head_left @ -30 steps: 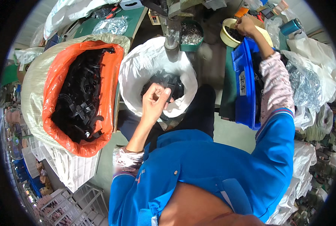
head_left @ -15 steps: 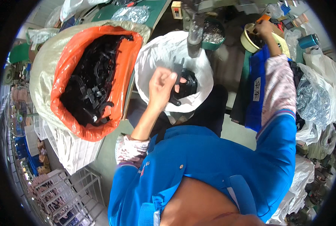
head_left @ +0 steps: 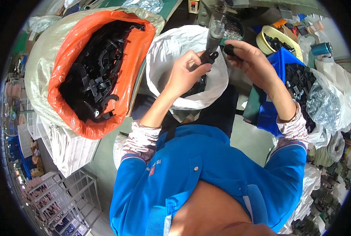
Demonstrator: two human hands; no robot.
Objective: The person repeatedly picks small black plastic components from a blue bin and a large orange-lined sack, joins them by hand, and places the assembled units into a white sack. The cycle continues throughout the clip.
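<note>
My left hand (head_left: 185, 74) is closed around a black plastic part (head_left: 207, 59), holding it by the lower end of an upright metal machine head (head_left: 215, 33). Whether the part touches the machine is hard to tell. My right hand (head_left: 252, 63) pinches a small dark piece (head_left: 229, 50) just right of the machine head, fingers partly curled. Under my left hand stands a bin lined with a white bag (head_left: 159, 59), with dark parts inside it. To the left, a sack with an orange liner (head_left: 61, 114) holds many black plastic parts (head_left: 98, 84).
On the right are a blue bin (head_left: 268, 114) of black parts, a yellow bowl (head_left: 262, 43) of small dark pieces and a clear plastic bag (head_left: 325, 100). A green container (head_left: 242, 31) of small metal pieces sits behind the machine head. White crates (head_left: 71, 149) stand at lower left.
My right hand has come from the yellow bowl to beside the machine head with a small dark piece. My left hand has moved right and up, bringing the black part to the machine head.
</note>
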